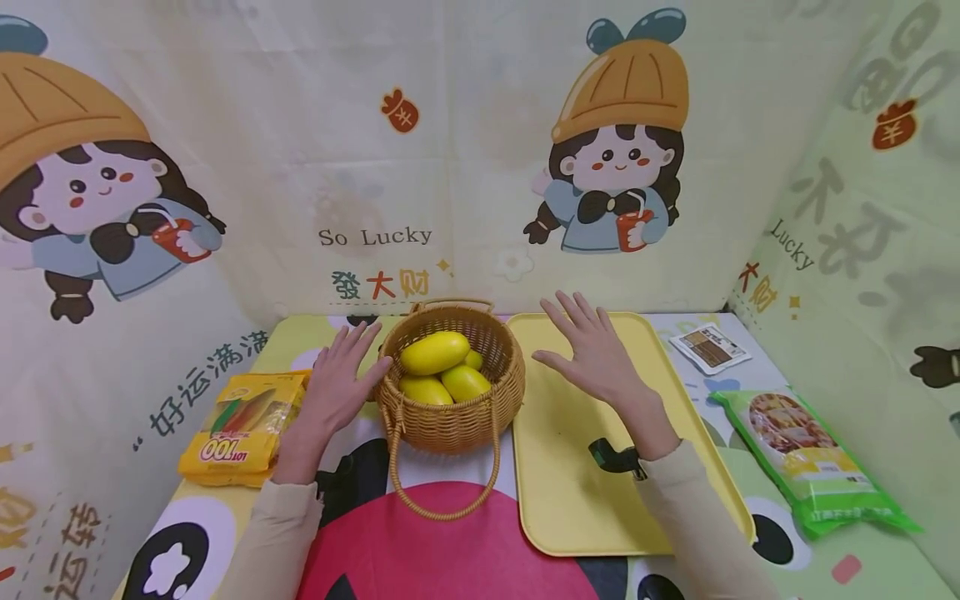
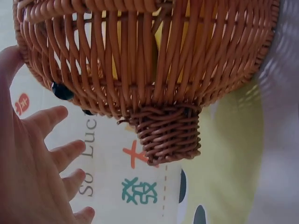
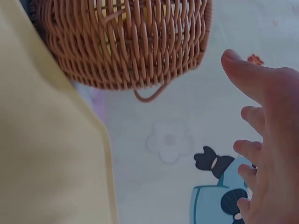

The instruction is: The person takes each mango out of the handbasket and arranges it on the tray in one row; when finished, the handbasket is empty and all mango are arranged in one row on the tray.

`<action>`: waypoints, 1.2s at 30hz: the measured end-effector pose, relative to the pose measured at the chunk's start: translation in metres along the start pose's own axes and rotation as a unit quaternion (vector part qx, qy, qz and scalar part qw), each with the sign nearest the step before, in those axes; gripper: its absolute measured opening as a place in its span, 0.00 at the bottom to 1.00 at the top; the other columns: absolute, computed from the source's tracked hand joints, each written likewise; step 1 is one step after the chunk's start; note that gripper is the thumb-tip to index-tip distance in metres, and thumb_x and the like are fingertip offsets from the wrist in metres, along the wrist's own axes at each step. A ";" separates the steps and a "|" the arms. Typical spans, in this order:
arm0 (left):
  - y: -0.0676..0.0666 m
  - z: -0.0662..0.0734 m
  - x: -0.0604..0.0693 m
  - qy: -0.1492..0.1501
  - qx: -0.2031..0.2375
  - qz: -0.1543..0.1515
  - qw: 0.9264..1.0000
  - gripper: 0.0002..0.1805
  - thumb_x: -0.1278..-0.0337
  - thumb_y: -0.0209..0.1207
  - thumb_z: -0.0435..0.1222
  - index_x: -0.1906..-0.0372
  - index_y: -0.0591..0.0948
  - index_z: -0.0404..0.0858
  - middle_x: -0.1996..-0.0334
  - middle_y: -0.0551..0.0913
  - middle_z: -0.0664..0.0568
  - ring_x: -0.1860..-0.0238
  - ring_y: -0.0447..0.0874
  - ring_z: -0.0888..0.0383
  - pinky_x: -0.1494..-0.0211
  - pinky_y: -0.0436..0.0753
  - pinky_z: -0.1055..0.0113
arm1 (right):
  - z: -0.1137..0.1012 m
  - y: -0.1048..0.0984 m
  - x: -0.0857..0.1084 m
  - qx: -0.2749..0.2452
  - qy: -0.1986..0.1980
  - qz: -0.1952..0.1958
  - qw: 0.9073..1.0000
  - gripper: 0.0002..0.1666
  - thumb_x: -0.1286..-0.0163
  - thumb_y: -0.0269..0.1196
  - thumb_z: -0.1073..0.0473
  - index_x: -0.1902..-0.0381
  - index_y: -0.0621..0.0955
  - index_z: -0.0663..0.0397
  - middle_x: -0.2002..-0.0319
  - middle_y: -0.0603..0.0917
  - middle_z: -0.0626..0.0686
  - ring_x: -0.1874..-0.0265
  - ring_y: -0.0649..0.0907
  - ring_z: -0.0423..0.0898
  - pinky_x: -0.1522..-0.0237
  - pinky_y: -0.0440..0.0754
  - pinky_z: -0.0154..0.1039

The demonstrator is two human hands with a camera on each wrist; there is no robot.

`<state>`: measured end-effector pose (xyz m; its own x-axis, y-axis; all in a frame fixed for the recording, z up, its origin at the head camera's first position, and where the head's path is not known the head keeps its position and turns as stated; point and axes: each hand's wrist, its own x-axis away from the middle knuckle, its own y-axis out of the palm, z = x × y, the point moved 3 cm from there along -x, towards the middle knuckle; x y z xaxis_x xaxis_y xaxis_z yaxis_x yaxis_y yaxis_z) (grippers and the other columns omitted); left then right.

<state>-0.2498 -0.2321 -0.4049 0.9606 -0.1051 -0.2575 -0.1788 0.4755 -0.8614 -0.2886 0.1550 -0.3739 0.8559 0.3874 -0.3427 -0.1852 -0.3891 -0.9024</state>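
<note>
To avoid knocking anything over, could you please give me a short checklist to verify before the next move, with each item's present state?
1. Left hand empty, fingers straight: ok.
2. Right hand empty, fingers spread: ok.
3. Yellow fruits inside the wicker basket: ok.
4. Front handle raised: not ok, it hangs down on the near side.
5. Left hand apart from the wicker basket: cannot tell, the two overlap in the head view.
6. Wicker basket apart from the yellow tray: cannot tell, their edges nearly meet.
</note>
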 end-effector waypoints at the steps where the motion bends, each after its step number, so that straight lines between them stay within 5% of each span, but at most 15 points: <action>1: 0.001 0.001 0.000 0.000 0.002 -0.001 1.000 0.40 0.33 0.43 0.64 0.21 0.53 0.57 0.20 0.52 0.47 0.19 0.40 0.41 0.23 0.42 0.33 | -0.003 0.001 -0.002 0.000 -0.003 -0.002 1.000 0.50 0.35 0.58 0.28 0.21 0.54 0.32 0.20 0.53 0.51 0.20 0.49 0.56 0.23 0.46 0.66; 15: 0.012 0.009 0.001 -0.007 0.118 -0.024 0.993 0.38 0.30 0.46 0.59 0.21 0.52 0.58 0.20 0.53 0.50 0.20 0.44 0.41 0.24 0.49 0.32 | -0.051 0.009 -0.025 -0.011 -0.074 -0.028 0.997 0.50 0.35 0.56 0.28 0.21 0.55 0.35 0.21 0.56 0.53 0.20 0.53 0.56 0.22 0.52 0.61; 26: 0.027 0.014 0.003 -0.026 0.271 -0.058 0.961 0.39 0.28 0.47 0.51 0.20 0.44 0.59 0.19 0.45 0.50 0.20 0.45 0.44 0.24 0.56 0.36 | -0.085 0.019 -0.038 -0.012 -0.129 -0.061 0.990 0.47 0.35 0.61 0.31 0.22 0.61 0.36 0.24 0.63 0.54 0.25 0.64 0.56 0.28 0.68 0.55; 31: 0.030 0.015 0.001 -0.027 0.297 -0.061 0.953 0.38 0.27 0.47 0.47 0.20 0.44 0.57 0.19 0.44 0.49 0.20 0.45 0.43 0.23 0.55 0.36 | -0.097 0.024 -0.043 0.009 -0.152 -0.090 0.984 0.47 0.36 0.62 0.33 0.23 0.62 0.38 0.24 0.63 0.55 0.27 0.67 0.56 0.28 0.69 0.53; 36: 0.016 0.028 0.004 -0.024 0.301 -0.061 0.951 0.39 0.28 0.47 0.41 0.19 0.45 0.47 0.20 0.45 0.44 0.20 0.45 0.41 0.24 0.56 0.36 | -0.105 0.029 -0.052 0.009 -0.157 -0.114 0.981 0.46 0.35 0.63 0.34 0.23 0.62 0.36 0.24 0.64 0.53 0.27 0.68 0.52 0.28 0.69 0.51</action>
<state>-0.2425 -0.2001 -0.4077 0.9776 -0.1579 -0.1391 0.0747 0.8782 -0.4724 -0.2878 0.0359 -0.3545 0.6852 0.7025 -0.1924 -0.0173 -0.2484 -0.9685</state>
